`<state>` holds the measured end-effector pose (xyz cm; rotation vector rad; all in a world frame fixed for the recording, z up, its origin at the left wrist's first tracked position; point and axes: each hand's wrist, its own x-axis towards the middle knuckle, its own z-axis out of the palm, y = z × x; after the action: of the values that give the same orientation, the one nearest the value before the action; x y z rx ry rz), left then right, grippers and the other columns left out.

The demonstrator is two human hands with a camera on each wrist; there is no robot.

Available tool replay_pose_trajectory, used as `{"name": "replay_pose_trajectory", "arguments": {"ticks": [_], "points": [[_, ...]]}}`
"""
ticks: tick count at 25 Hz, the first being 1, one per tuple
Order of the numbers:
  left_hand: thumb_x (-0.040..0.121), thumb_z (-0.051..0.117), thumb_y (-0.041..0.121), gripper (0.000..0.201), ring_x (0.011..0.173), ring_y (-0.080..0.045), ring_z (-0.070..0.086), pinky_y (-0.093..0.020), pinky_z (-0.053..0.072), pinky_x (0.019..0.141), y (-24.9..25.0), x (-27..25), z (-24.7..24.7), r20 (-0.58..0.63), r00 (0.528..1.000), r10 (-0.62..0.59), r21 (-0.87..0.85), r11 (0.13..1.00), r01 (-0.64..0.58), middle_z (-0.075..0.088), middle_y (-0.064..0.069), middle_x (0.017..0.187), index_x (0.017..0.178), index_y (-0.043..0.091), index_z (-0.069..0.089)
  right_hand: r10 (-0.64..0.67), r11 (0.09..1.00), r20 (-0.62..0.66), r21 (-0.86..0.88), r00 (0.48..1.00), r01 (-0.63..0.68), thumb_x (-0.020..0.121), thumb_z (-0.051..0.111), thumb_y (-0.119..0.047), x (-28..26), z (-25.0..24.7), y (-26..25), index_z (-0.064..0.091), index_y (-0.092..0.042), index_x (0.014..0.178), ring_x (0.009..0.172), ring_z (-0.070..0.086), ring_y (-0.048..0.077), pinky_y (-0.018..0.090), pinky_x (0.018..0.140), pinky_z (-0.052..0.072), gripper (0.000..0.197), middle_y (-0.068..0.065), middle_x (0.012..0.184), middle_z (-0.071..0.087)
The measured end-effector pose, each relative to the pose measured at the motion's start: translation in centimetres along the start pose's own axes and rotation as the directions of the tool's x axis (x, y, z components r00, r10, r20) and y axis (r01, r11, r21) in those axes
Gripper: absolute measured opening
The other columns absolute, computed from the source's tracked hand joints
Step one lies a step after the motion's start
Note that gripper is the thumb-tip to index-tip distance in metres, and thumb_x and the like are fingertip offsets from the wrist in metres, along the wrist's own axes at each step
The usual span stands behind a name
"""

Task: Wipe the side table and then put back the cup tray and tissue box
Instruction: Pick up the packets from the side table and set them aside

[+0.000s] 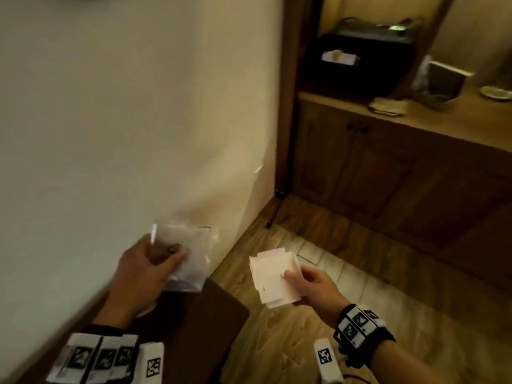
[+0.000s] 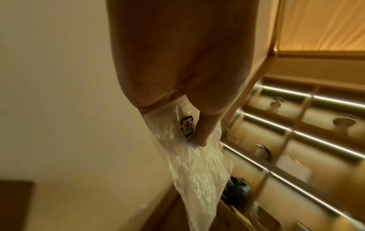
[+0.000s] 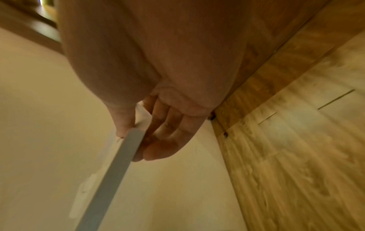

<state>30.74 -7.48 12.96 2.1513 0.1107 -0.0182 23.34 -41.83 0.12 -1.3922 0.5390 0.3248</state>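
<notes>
Head view, blurred: a pale wall [image 1: 124, 120] fills the left half, and everything else is placed against it. To the right of the wall stands a wooden cabinet [image 1: 388, 173] with a counter top bearing a dark box [image 1: 363, 62], a folded cloth [image 1: 388, 106] and a small dish [image 1: 496, 92]. A wooden floor [image 1: 346, 273] runs from the wall's foot toward the camera. Against the wall's base, at the bottom of the frame, is the dark side table [image 1: 199, 328]; no cup tray shows.

The left hand [image 1: 144, 273], close to the wall above the side table, has fingers and thumb curled round a crinkled clear plastic bag [image 1: 188, 256]. The right hand [image 1: 313, 284], farther from the wall over the floor, pinches a flat white card-like piece [image 1: 274, 278] between thumb and fingers; whether this is the tissue box cannot be told.
</notes>
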Motion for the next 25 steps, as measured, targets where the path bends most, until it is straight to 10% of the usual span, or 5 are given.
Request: {"name": "replay_pose_trajectory", "arguments": {"ticks": [5,10,15,21,25], "points": [[0.083,0.094,0.028,0.028,0.080,-0.007,0.080,-0.026,0.065,0.072,7.9,1.2,23.2,0.468,0.879,0.095,0.042,0.991,-0.130,0.086,0.006,0.089,0.104,0.020,0.079,0.102,0.994,-0.316,0.076,0.943,-0.082,0.097,0.086,-0.022,-4.0,-20.6,6.1,0.080,-0.007,0.119,0.098,0.085,0.033,0.049,0.077,0.072,0.028,0.011,0.103,0.089],[0.088,0.090,0.029,0.010,0.066,0.000,0.075,-0.027,0.059,0.065,17.3,-1.9,46.9,0.791,0.608,0.059,0.127,0.958,-0.258,0.084,0.012,0.073,0.081,0.023,0.086,0.281,0.959,-0.616,0.214,0.736,-0.187,0.092,0.088,-0.008,-11.7,-41.0,14.5,0.081,0.008,0.097,0.074,0.076,0.019,0.026,0.059,0.062,0.018,0.006,0.078,0.083],[0.098,0.080,0.016,0.032,0.051,0.004,0.062,-0.017,0.048,0.055,27.6,-6.4,65.3,0.918,0.393,0.060,0.111,0.910,-0.399,0.072,0.014,0.056,0.067,0.017,0.071,0.492,0.857,-0.678,0.488,0.546,-0.168,0.089,0.086,0.003,-15.9,-52.1,20.2,0.082,0.007,0.085,0.082,0.077,0.031,0.042,0.082,0.064,0.007,0.019,0.089,0.087],[0.097,0.081,0.019,0.018,0.062,0.006,0.072,-0.026,0.057,0.064,37.5,-11.0,86.8,0.983,0.139,0.120,-0.025,0.837,-0.547,0.081,0.018,0.068,0.079,0.022,0.079,0.621,0.736,-0.687,0.677,0.377,0.020,0.097,0.078,0.002,-16.7,-64.2,21.5,0.081,-0.005,0.098,0.097,0.082,0.046,0.048,0.075,0.066,0.007,0.020,0.095,0.088],[0.098,0.080,0.026,0.013,0.078,-0.005,0.079,-0.024,0.059,0.066,45.9,-14.0,101.5,0.990,-0.003,0.138,-0.111,0.788,-0.605,0.084,0.010,0.077,0.085,0.024,0.080,0.629,0.738,-0.723,0.670,0.286,0.073,0.096,0.079,-0.001,-15.5,-76.9,19.6,0.082,-0.006,0.103,0.089,0.081,0.036,0.055,0.090,0.067,0.009,0.006,0.084,0.087]]}}
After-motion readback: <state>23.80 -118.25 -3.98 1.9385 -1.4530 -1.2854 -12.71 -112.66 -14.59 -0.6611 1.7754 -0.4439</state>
